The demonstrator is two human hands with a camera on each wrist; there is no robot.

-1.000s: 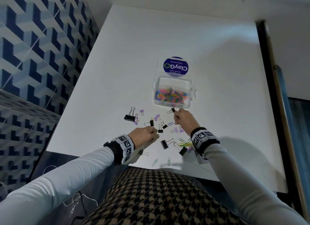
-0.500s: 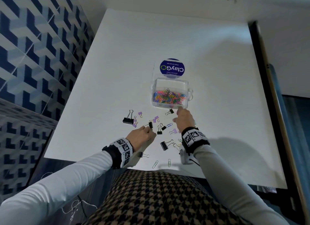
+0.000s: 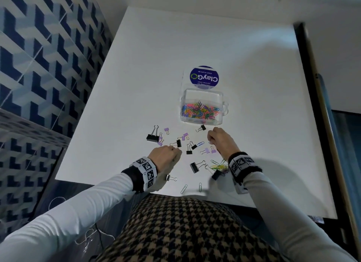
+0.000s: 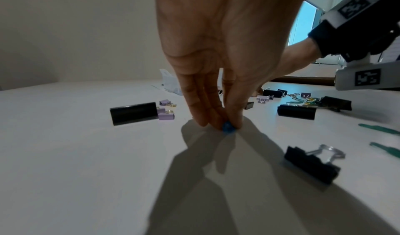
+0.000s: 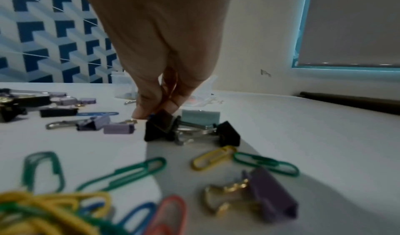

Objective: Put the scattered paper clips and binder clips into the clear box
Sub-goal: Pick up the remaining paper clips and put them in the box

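The clear box [image 3: 202,94] stands open mid-table with coloured paper clips inside, its lid [image 3: 204,77] lying behind it. Black and purple binder clips and coloured paper clips lie scattered in front of it. My left hand [image 3: 176,150] reaches down to the table; in the left wrist view its fingertips [image 4: 234,122] pinch a small blue paper clip [image 4: 226,130]. My right hand [image 3: 210,139] is just in front of the box; in the right wrist view its thumb and fingers [image 5: 142,113] pinch a black binder clip [image 5: 160,129] that sits on the table.
A large black binder clip [image 3: 152,137] lies at the left of the scatter. A tangle of paper clips [image 3: 219,167] sits under my right wrist. Two green paper clips [image 3: 184,188] lie by the table's front edge. A patterned blue wall runs along the left.
My right hand has pulled back from the box's front wall toward me and dropped onto the scattered clips. My left hand has stayed low over the same spot.
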